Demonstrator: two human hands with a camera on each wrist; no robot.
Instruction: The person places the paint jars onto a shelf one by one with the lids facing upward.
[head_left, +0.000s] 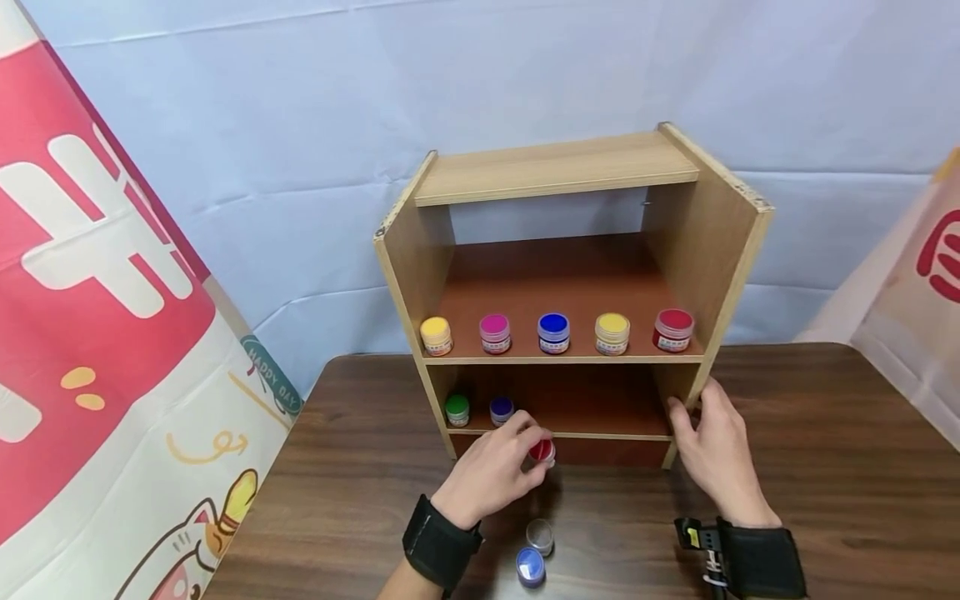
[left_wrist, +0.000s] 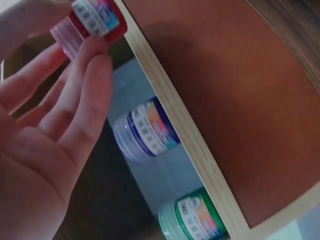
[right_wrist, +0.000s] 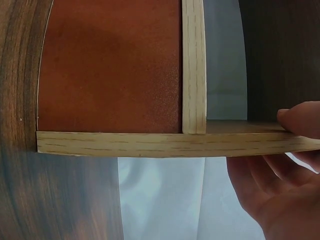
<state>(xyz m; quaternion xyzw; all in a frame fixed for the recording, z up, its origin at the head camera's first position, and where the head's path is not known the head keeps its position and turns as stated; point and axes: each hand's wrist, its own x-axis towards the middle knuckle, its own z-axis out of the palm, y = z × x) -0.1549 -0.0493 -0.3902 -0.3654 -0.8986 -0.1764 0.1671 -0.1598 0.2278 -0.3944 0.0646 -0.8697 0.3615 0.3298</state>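
My left hand (head_left: 497,468) pinches a small paint jar with a red lid (head_left: 543,451) in front of the lower shelf board. In the left wrist view this red jar (left_wrist: 95,20) is between thumb and fingertips, its label showing, close to the board's edge. On the lower shelf stand a green jar (head_left: 457,410) and a dark blue-purple jar (head_left: 502,409), left of the held one. My right hand (head_left: 716,454) grips the right side panel of the small wooden shelf unit (head_left: 562,171); the right wrist view shows the thumb inside and the fingers outside the panel (right_wrist: 165,145).
Along the upper shelf's front edge stand several jars: yellow (head_left: 436,336), magenta (head_left: 495,333), blue (head_left: 553,333), pale yellow (head_left: 612,334) and red (head_left: 673,331). A blue-lidded jar (head_left: 530,567) and a clear-looking jar (head_left: 540,537) are on the table (head_left: 337,500) near the left wrist.
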